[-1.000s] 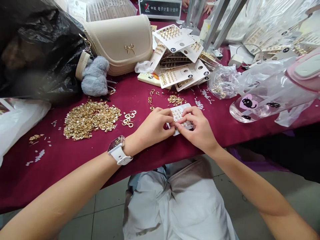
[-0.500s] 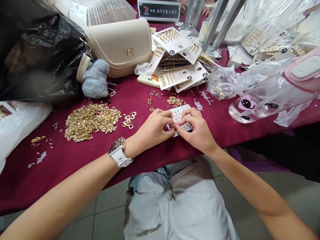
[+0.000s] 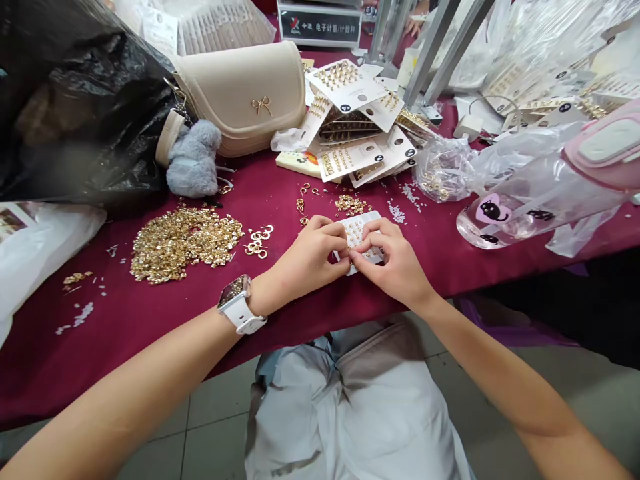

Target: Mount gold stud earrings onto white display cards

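White card [image 3: 357, 229] underlies left grip [image 3: 316, 255] and right grip [image 3: 400, 265].

- One left hand [image 3: 317, 250] and one right hand [image 3: 396, 259], two in all
- One earring card [image 3: 356, 227] beneath the fingers; studs partly hidden, uncounted
- Three piles of loose gold pieces: one large heap [image 3: 187, 243], two small clusters [image 3: 350, 204]; pieces too many to count
- One group of gold hoops [image 3: 258, 241], overlapping, number unclear
- One stack of carded earrings [image 3: 350, 157]; several cards, exact number hidden by overlap
- One smartwatch [image 3: 235, 293]
- One beige handbag [image 3: 240, 80]
- One grey plush charm [image 3: 193, 160]
- One pink-lidded bottle [image 3: 505, 210]
- One black plastic bag [image 3: 75, 113]
- Two slanted metal bars [image 3: 463, 50]
- One electronic scale [image 3: 320, 28]
- One table [image 3: 430, 260]
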`<state>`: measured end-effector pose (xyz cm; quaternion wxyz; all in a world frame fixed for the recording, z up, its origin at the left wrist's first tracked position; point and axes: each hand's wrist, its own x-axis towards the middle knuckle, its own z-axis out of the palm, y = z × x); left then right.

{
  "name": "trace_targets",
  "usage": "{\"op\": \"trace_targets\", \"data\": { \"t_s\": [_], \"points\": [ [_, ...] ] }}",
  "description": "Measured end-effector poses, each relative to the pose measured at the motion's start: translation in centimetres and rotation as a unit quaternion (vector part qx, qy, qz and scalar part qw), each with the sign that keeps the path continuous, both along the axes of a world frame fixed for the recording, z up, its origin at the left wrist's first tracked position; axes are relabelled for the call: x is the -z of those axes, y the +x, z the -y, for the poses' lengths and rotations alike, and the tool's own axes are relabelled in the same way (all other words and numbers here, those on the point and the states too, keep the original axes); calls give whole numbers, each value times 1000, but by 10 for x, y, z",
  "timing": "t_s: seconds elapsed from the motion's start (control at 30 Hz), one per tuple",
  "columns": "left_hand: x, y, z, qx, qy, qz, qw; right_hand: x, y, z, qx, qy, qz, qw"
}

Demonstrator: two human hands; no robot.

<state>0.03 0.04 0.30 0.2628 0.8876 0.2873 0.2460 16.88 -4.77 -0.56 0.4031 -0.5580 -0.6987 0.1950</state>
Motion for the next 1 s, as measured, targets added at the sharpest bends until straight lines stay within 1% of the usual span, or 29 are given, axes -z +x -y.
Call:
{"op": "trace_targets", "data": {
  "t_s": [0.13,0.37,0.67,0.9,1.0],
  "points": [
    [0,0,-1,0,-1,-2,1000,0,0,0,9,-20,-12,1000],
    [0,1,0,1,-1,-4,1000,0,0,0,6,-24,-17,1000],
    [-1,2,-1,4,2,-5,1000,0,-1,1,5,-14,-2,1000],
    [-2,1,0,10,12,-5,1000,3,2,2,5,-11,-4,1000],
    [-1,1,0,8,5,-12,1000,5,6,4,12,11,-2,1000]
  ]
}}
